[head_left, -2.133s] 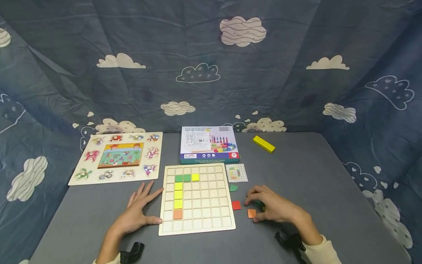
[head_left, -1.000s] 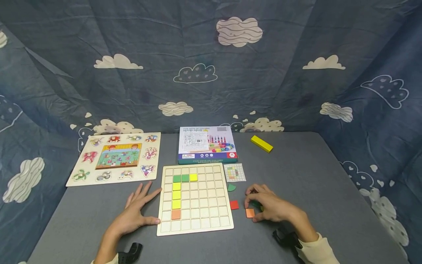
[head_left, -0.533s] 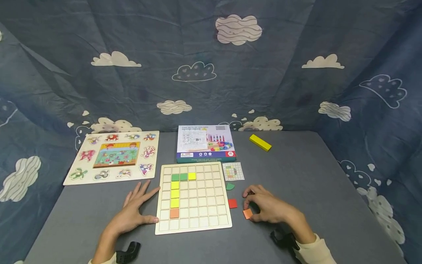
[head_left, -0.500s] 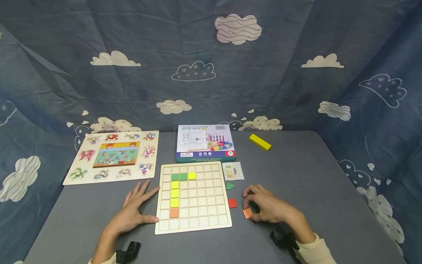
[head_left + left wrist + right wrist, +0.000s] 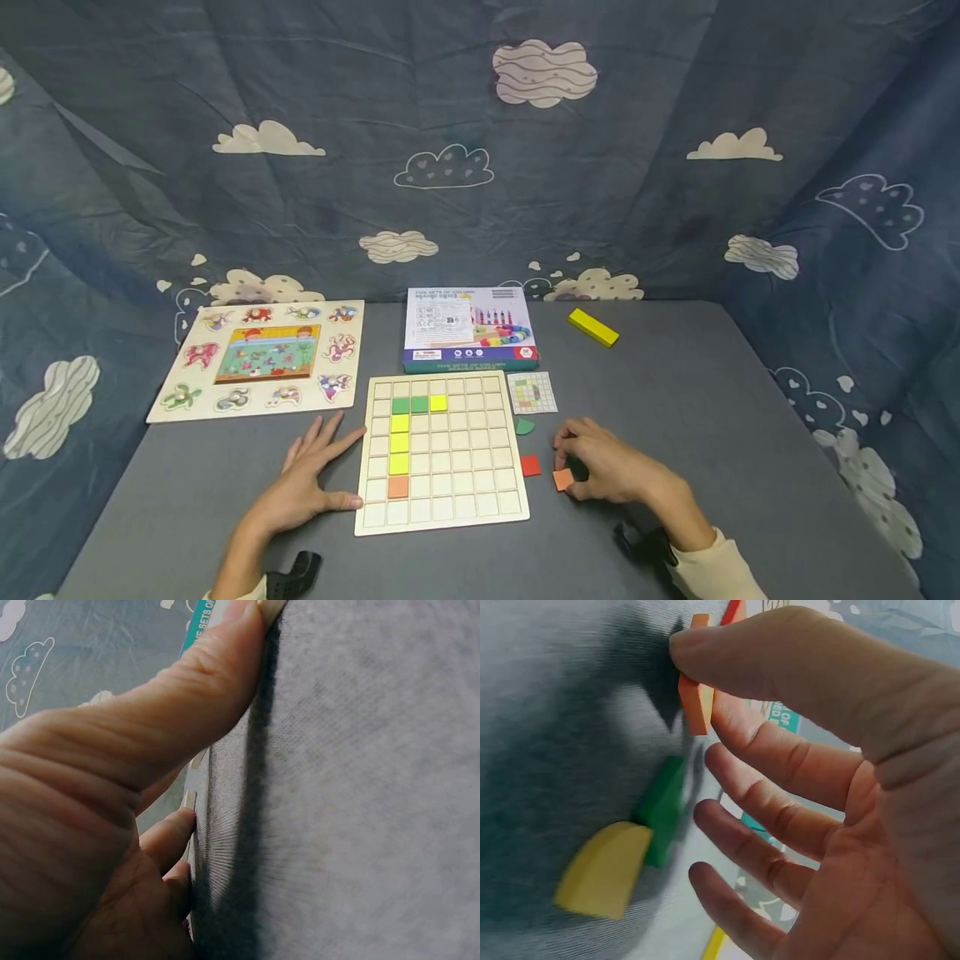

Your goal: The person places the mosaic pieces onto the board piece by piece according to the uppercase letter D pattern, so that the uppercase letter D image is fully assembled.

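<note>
With fingers spread, my left hand (image 5: 303, 479) lies on the table, thumb and index fingertip touching the left edge of a wooden grid board (image 5: 442, 523). Green, yellow and orange square tiles sit in some of its cells. Right of the board, my right hand (image 5: 611, 467) pinches an orange square tile (image 5: 697, 705) between thumb and index finger; the tile stands tilted, close to the table. Under that palm, in the right wrist view, lie a green piece (image 5: 662, 810) and a yellow quarter-round piece (image 5: 607, 874). A red tile (image 5: 530, 465) lies between board and hand.
A small pattern card (image 5: 532, 392) and a green quarter-round piece (image 5: 525, 427) lie beside the board's right edge. Behind stand a printed box (image 5: 472, 329) and a yellow block (image 5: 593, 327). At back left lies a sea-animal puzzle board (image 5: 161, 408).
The orange tile, earlier flat on the table under the right fingers, has turned and is now pinched, slightly nearer the board. The left hand keeps its place at the board's edge.
</note>
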Demonstrator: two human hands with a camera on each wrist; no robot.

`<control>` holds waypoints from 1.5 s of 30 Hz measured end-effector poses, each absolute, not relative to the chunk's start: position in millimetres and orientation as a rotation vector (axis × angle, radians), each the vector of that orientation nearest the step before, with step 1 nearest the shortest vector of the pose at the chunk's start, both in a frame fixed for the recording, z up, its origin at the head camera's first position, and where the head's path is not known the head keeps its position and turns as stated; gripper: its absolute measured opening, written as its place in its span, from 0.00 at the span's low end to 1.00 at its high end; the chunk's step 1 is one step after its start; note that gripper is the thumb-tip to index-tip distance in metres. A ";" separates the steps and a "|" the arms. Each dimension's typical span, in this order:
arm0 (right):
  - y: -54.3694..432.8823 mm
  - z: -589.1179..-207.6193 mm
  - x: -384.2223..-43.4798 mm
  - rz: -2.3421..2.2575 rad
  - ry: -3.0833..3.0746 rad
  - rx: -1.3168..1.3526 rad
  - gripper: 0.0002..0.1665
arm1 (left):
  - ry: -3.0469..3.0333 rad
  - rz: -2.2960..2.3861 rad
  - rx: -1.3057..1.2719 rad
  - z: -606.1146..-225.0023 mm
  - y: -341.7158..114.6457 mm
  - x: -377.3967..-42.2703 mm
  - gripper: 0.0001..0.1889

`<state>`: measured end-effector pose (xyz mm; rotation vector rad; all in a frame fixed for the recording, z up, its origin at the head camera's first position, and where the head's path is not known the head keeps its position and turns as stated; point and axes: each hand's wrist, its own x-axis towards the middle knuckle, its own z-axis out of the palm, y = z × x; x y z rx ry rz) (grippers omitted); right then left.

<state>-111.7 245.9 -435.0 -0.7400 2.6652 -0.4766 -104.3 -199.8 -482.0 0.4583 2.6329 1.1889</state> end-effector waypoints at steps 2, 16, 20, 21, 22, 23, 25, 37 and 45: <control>244.0 -432.2 -112.3 -0.456 2.672 -0.752 0.12 | 2.628 1.185 0.457 -481.2 -199.0 -103.9 0.52; 217.4 -419.6 -118.9 -0.465 2.690 -0.780 0.10 | 2.633 1.183 0.445 -477.7 -199.1 -104.1 0.52; 204.0 -417.8 -120.0 -0.480 2.714 -0.791 0.12 | 2.638 1.180 0.445 -478.1 -200.4 -104.5 0.52; 201.1 -418.1 -120.3 -0.483 2.725 -0.801 0.12 | 2.640 1.178 0.445 -478.2 -200.5 -104.6 0.52; 198.4 -418.5 -120.4 -0.482 2.739 -0.814 0.13 | 2.642 1.175 0.445 -478.5 -200.6 -104.7 0.52; 195.9 -419.1 -120.4 -0.482 2.751 -0.821 0.14 | 2.643 1.173 0.445 -478.8 -200.6 -104.7 0.52; 191.7 -420.2 -120.5 -0.496 2.760 -0.834 0.15 | 2.643 1.168 0.442 -479.1 -200.3 -104.8 0.52; 167.6 -420.1 -123.0 -0.539 2.778 -0.934 0.13 | 2.626 1.173 0.432 -479.6 -198.3 -104.6 0.52; 143.9 -422.3 -124.4 -0.538 2.816 -0.995 0.12 | 2.641 1.157 0.428 -478.1 -198.0 -104.9 0.53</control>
